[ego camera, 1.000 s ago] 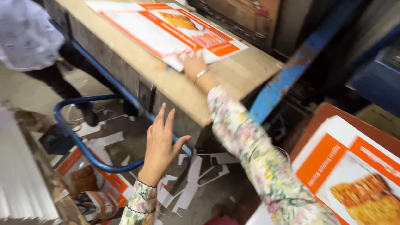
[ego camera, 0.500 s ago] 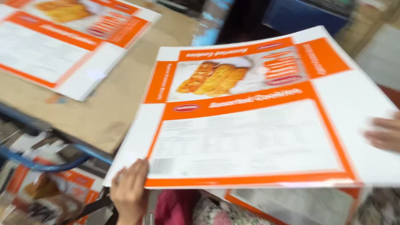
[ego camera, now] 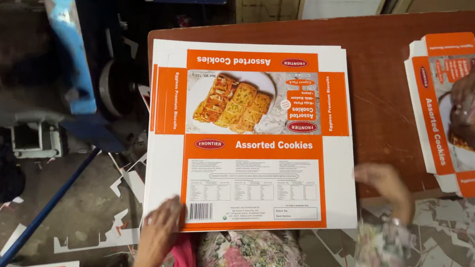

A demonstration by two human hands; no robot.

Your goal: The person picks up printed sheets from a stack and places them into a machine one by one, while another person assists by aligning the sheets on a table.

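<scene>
The printed carton sheet [ego camera: 249, 141] lies flat on the brown tabletop [ego camera: 383, 98], its near edge overhanging. The left hand [ego camera: 160, 229] rests open on its lower corner; the right hand [ego camera: 388, 186], blurred, hovers open just beside it. Squaring seems underway; next needs an even push

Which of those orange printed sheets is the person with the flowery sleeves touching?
The big flat sheet in the middle of the brown table; the left hand rests on its near corner. Another person's hands hold the right-hand stack.
</scene>
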